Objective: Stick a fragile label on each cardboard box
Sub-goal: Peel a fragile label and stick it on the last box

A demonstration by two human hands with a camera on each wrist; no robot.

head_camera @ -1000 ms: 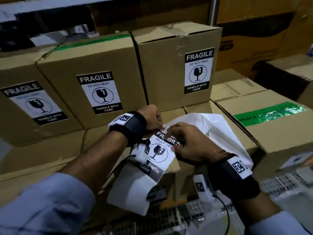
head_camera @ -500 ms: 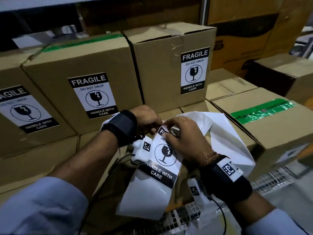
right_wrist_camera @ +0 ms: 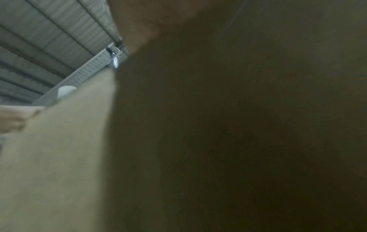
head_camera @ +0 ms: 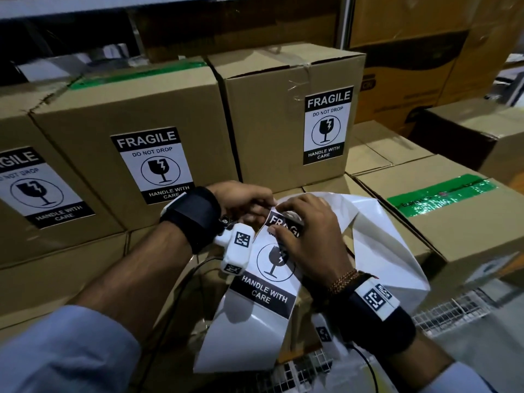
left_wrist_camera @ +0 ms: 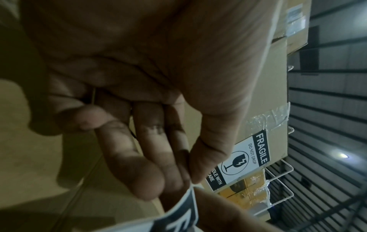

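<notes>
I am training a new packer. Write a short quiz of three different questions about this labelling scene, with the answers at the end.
1. How many boxes in the upper row already show a fragile label on the front?
2. True or false: the fragile label in the hands is already stuck on a box.
3. Which tape colour is on the box at the right? A) red B) green C) blue

Key
1. Three: left box, middle box, right box.
2. False: the left hand and right hand hold the loose label at its top edge, over its white backing sheet.
3. B: green tape.
</notes>
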